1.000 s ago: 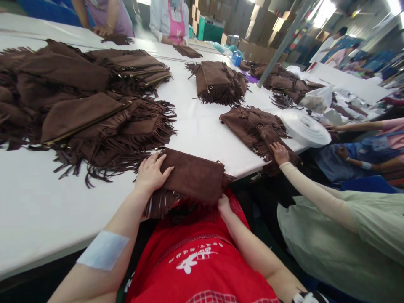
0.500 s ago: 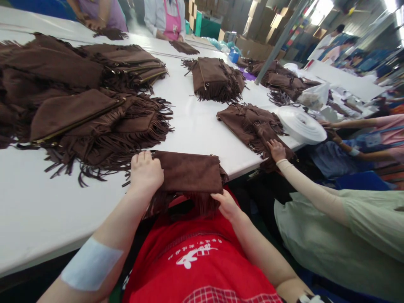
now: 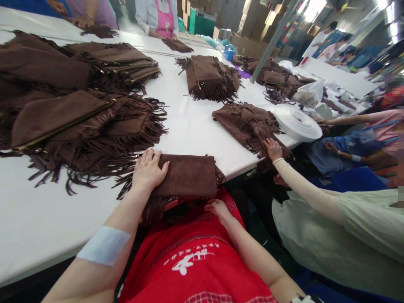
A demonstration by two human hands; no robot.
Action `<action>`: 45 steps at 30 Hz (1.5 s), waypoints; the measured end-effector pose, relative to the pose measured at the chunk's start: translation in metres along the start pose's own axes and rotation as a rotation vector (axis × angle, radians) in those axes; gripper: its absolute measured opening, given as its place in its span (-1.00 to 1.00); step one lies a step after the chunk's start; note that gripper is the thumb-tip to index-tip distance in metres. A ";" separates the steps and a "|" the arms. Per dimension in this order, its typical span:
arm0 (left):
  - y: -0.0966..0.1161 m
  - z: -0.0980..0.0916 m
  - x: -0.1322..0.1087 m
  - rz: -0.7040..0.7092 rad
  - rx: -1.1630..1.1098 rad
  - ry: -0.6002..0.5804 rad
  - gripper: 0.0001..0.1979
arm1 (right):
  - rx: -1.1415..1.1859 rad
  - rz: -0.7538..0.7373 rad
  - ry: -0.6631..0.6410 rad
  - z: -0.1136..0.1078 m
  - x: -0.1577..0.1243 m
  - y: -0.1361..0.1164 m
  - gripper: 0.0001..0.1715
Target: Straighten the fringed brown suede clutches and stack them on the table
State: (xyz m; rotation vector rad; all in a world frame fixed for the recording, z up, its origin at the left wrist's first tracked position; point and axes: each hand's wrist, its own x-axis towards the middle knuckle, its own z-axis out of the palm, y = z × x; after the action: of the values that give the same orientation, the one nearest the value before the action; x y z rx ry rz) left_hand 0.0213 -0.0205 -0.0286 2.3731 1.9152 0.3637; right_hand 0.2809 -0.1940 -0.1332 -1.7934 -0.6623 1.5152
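Note:
A dark brown fringed bag (image 3: 188, 176) lies at the table's near edge, its flat panel facing up and its fringe hanging over the edge toward my red apron. My left hand (image 3: 149, 170) rests on the bag's left end, fingers spread and flat. Just below the lower right corner, my right hand (image 3: 219, 209) is off the panel, beside the hanging fringe. Its fingers look loosely extended; whether they touch any strands I cannot tell.
A heap of brown fringed bags (image 3: 59, 109) covers the left of the white table (image 3: 189, 126). Another bag stack (image 3: 210, 78) stands farther back. At right, a co-worker's hand (image 3: 273, 149) touches more bags (image 3: 244, 122), beside a white roll (image 3: 296, 122). A grey pole (image 3: 273, 42) rises behind.
My left hand has loosened from a curled grip and spread over the bag. My right hand has come off the bag's corner and moved lower. The view has shifted slightly.

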 end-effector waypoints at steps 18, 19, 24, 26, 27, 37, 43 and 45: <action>0.004 -0.003 0.002 -0.014 -0.004 0.030 -0.37 | 0.662 -0.180 -0.133 0.046 -0.046 -0.063 -0.57; 0.004 -0.003 0.002 -0.014 -0.003 0.028 -0.38 | 0.644 -0.192 -0.131 0.045 -0.046 -0.062 -0.60; 0.005 -0.004 0.002 -0.016 -0.014 0.021 -0.38 | 0.457 -0.213 -0.178 0.038 -0.052 -0.060 -0.77; 0.004 -0.004 0.002 -0.015 -0.023 0.021 -0.37 | 0.372 -0.190 -0.163 0.037 -0.055 -0.062 -0.76; 0.004 -0.004 0.002 -0.014 -0.024 0.020 -0.36 | 0.333 -0.173 -0.148 0.036 -0.055 -0.063 -0.76; 0.004 -0.005 0.001 -0.014 -0.012 0.024 -0.38 | -0.056 0.007 -0.130 0.036 -0.022 -0.018 -0.93; 0.003 -0.002 0.002 -0.014 -0.008 0.035 -0.38 | -0.066 -0.018 -0.108 0.014 -0.013 0.008 -0.90; 0.003 -0.002 0.002 -0.017 0.001 0.033 -0.38 | 0.012 -0.138 0.019 -0.001 -0.013 -0.001 -0.81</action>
State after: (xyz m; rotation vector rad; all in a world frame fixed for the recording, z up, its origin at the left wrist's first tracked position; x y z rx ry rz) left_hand 0.0244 -0.0191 -0.0257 2.3639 1.9490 0.4036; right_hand 0.2792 -0.2034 -0.1239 -1.7146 -0.7504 1.4057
